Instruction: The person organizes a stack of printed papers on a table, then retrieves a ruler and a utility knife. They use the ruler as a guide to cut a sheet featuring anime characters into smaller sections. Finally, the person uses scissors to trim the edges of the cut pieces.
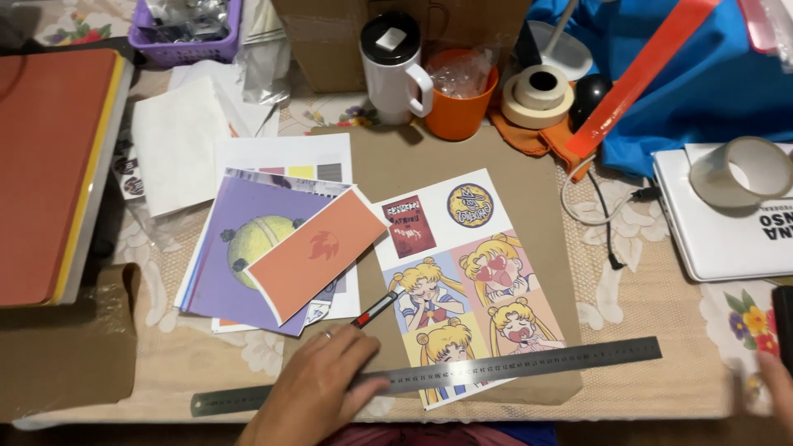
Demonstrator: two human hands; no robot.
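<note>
My left hand (pixel 318 384) lies palm down on a long steel ruler (pixel 529 363) and presses it onto a printed sheet of cartoon stickers (pixel 462 272). The ruler runs at a slant across the sheet's lower part. A red and black craft knife (pixel 376 310) lies on the brown cardboard mat (pixel 537 206), its near end right at my fingertips. Only a blurred sliver of my right hand (pixel 776 388) shows at the right edge, near a dark object (pixel 783 322). I cannot tell whether it holds anything.
A stack of prints topped by an orange card (pixel 314 252) lies left of the sheet. Behind stand a white travel mug (pixel 395 70), an orange cup (pixel 458 99) and masking tape rolls (pixel 538 95). At the right are a clear tape roll (pixel 739 172) on a white box and blue cloth (pixel 710 91).
</note>
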